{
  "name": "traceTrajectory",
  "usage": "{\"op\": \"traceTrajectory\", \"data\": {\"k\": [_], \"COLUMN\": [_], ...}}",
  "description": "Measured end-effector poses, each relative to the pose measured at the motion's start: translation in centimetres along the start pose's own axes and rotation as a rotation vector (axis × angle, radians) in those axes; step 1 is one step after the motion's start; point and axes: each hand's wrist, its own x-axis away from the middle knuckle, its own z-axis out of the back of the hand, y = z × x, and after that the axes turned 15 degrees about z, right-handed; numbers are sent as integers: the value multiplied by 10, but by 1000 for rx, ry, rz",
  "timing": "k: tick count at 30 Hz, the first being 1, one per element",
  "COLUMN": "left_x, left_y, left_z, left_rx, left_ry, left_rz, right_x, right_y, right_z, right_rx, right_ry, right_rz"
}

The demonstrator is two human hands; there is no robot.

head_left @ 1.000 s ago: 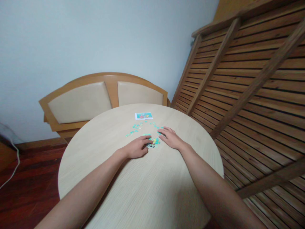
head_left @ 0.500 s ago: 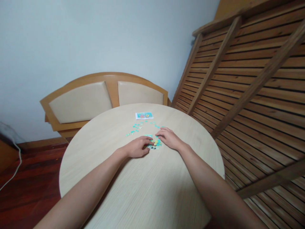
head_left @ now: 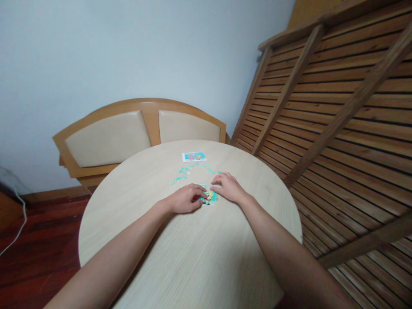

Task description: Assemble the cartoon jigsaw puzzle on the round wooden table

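A partly joined jigsaw puzzle (head_left: pixel 210 196), with turquoise and yellow printing, lies flat on the round table (head_left: pixel 180 257). My left hand (head_left: pixel 188 198) rests at its left side, the bent fingers and thumb apart and the fingertips touching the pieces. Part of the puzzle is hidden under those fingers. At the upper right edge of the puzzle is my right hand (head_left: pixel 227 186), palm down with its thumb and fingers apart; I see nothing held in it. Loose turquoise puzzle pieces (head_left: pixel 182 171) lie scattered just beyond both hands.
A small picture card or booklet (head_left: pixel 194 156) in turquoise and pink lies beyond the loose pieces. Behind the table stands a wooden headboard (head_left: pixel 150 120) with cream panels against the wall. A slatted wooden frame (head_left: pixel 309 111) leans along the right side.
The left fingers have drawn a little closer to the thumb over the puzzle. My right hand has shifted only slightly, and the view has moved a touch.
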Motion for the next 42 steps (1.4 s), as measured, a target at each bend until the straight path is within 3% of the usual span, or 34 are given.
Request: {"op": "traceTrajectory", "data": {"k": [15,22,33,42], "left_x": [-3,-4,-8,-7], "left_y": [-1,-4,-2,-2], "left_z": [-2,-6,-7,-8], "left_rx": [19,0,230,189], "left_ry": [-2,118,214,202], "left_rz": [29,283,344,363], "right_x": [-3,-9,-12,-11], "right_y": [-8,-22,-32,-31], "right_z": [0,5,7,9], "right_rx": [-232,-513,-520,-515], "right_ry": [37,140,175,143], "right_rz": [-56,-19,38,91]}}
